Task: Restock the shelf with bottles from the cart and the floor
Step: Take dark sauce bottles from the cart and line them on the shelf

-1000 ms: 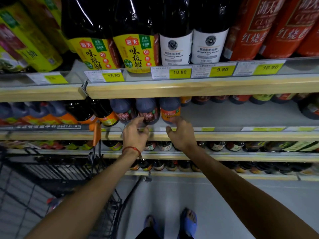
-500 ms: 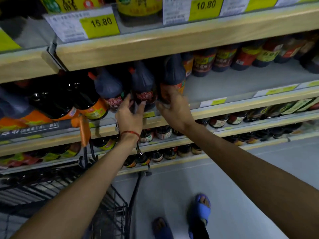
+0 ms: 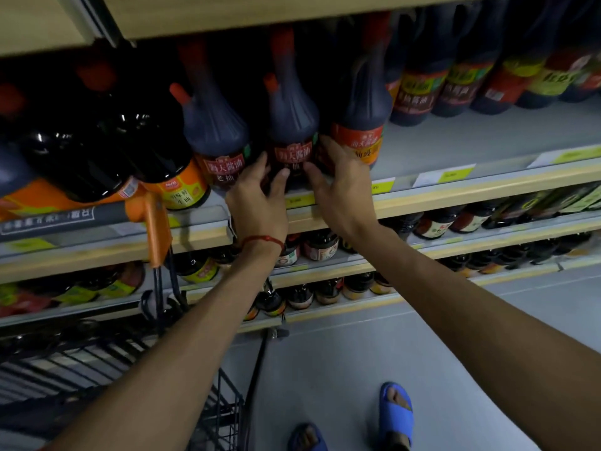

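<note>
A dark soy sauce bottle (image 3: pixel 292 125) with a red cap and red label stands at the front of the shelf (image 3: pixel 455 193). My left hand (image 3: pixel 257 196) holds its lower left side, fingers and thumb curled round the base. My right hand (image 3: pixel 341 187) holds its lower right side, between it and a neighbouring bottle with an orange-red label (image 3: pixel 361 125). Another matching bottle (image 3: pixel 216 135) stands just left. The bottle's base is hidden behind my fingers.
Larger dark bottles with orange labels (image 3: pixel 107 157) fill the shelf's left part; more bottles (image 3: pixel 461 83) stand at the back right, with bare shelf in front of them. A wire cart (image 3: pixel 208 415) with an orange handle piece (image 3: pixel 153 222) stands at lower left. Lower shelves hold small jars (image 3: pixel 320 247).
The view has dropped and closed in on the middle shelf. Both hands have gone from reaching toward the bottles to closing around the middle bottle's base.
</note>
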The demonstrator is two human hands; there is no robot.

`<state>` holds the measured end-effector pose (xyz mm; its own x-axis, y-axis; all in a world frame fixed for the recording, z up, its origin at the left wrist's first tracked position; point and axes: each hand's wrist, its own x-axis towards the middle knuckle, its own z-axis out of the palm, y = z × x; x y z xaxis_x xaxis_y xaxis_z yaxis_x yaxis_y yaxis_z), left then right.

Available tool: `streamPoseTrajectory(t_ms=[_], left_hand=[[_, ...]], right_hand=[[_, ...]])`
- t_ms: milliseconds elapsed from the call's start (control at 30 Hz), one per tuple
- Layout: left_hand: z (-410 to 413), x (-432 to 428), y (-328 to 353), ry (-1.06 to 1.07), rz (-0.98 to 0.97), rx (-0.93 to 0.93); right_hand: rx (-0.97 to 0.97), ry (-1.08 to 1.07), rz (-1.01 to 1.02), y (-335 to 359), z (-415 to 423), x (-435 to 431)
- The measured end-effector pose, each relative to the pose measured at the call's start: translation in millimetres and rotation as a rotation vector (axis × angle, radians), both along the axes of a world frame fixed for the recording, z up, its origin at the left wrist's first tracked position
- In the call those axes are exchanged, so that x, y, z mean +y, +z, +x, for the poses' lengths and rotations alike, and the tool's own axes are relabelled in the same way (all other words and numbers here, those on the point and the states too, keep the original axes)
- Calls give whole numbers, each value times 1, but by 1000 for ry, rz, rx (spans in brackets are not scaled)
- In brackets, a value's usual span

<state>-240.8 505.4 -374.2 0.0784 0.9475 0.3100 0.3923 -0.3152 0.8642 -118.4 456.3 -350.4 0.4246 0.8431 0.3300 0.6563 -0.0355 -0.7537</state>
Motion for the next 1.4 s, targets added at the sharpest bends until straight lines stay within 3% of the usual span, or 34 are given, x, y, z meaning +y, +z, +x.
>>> streamPoseTrajectory(t_ms=[433, 567, 733, 933, 1133, 1400], left_hand=[[7, -11, -3, 158, 79, 58], [8, -17, 0, 163, 44, -27], [21, -39, 0, 124, 179, -94], [83, -43, 7, -37, 102, -70], [109, -36, 7, 75, 45, -11], [112, -32, 1, 183, 41, -60]], right_hand=[[4, 116, -68, 0, 8, 2], [47, 170, -55, 0, 10, -7], [38, 79, 55, -5, 35, -36], [30, 34, 10, 3, 93, -40], [-21, 239, -83, 4, 131, -18], [74, 219, 16, -14, 135, -2]])
